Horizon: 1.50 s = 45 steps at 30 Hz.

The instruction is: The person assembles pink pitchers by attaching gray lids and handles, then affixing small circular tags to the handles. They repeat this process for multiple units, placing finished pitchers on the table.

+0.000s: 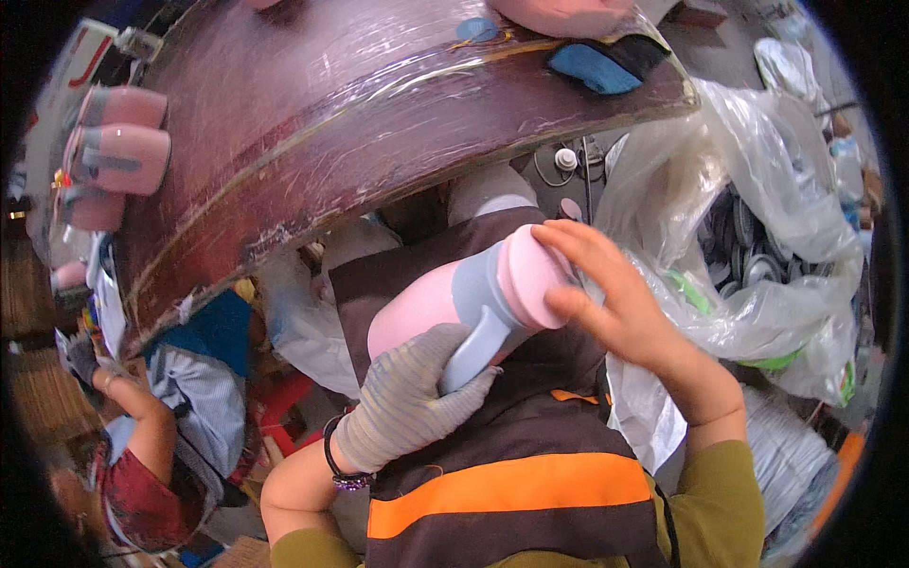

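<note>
A pink mug with a blue-grey collar and handle lies tilted above my lap, its top toward the upper right. My left hand, in a striped grey knit glove, is closed around the mug's lower side by the handle. At the top end sits a round pink lid. My bare right hand holds this lid, with fingers over its upper edge and thumb at its lower edge. A dark apron with an orange band covers my lap.
A dark red table with worn edges curves ahead, carrying a blue-and-black cloth. Several pink mugs stand at far left. A clear plastic bag of grey round parts is at right. A co-worker sits at lower left.
</note>
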Each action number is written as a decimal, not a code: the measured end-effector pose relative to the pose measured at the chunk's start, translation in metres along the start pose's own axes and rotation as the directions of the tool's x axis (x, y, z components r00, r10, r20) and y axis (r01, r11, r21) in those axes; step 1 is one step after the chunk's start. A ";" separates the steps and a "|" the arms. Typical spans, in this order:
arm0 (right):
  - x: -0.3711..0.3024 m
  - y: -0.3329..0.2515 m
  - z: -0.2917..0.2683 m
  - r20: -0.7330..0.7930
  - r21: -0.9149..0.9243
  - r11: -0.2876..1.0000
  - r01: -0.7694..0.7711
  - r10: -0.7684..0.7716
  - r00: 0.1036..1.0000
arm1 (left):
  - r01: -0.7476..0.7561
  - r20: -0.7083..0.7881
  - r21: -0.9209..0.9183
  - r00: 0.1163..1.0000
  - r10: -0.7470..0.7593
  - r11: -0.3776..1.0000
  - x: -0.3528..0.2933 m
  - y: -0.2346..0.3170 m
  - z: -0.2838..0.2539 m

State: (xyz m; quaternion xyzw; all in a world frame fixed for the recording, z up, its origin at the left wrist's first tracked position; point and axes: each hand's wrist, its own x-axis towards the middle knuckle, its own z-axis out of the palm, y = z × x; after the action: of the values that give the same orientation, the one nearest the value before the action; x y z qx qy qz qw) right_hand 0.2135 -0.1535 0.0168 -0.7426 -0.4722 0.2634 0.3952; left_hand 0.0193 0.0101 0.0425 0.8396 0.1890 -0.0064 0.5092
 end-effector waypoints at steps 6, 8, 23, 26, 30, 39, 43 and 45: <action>0.012 -0.013 0.040 -0.119 -0.148 0.979 0.138 -0.156 0.981 | -0.132 0.043 0.163 0.991 0.127 0.978 -0.011 -0.013 -0.013; 0.016 -0.011 0.046 -0.123 -0.139 0.945 0.297 -0.314 0.942 | -0.196 -0.005 0.316 0.978 0.208 0.928 -0.009 -0.026 -0.033; 0.051 -0.028 0.055 0.070 0.027 0.783 0.621 -0.621 0.780 | 0.056 -0.070 -0.069 0.996 -0.061 0.996 0.039 -0.079 -0.045; 0.073 0.004 0.051 0.017 0.070 0.998 -0.009 0.008 1.000 | -0.106 -0.072 -0.017 0.992 0.104 0.994 -0.006 -0.045 0.002; 0.080 0.004 0.041 0.125 0.035 0.988 -0.150 0.145 0.981 | -0.277 0.077 0.297 0.961 0.266 0.914 -0.016 -0.034 0.020; 0.031 -0.077 0.042 0.427 -0.059 0.772 0.632 -0.553 0.716 | -0.297 -0.229 -0.232 0.942 0.245 0.926 0.043 -0.096 -0.041; 0.020 -0.091 0.059 0.336 -0.112 0.703 0.703 -0.639 0.692 | -0.286 -0.223 -0.234 0.946 0.235 0.929 0.047 -0.091 -0.028; 0.022 -0.092 0.059 0.323 -0.182 0.742 0.645 -0.574 0.752 | -0.224 -0.264 -0.140 0.947 0.182 0.964 0.045 -0.092 -0.030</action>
State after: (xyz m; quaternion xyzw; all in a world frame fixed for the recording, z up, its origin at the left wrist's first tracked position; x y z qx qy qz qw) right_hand 0.1319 -0.0913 0.0610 -0.5553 -0.7679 0.1381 0.2880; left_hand 0.0261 0.0875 -0.0303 0.8027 0.1635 0.1675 0.5485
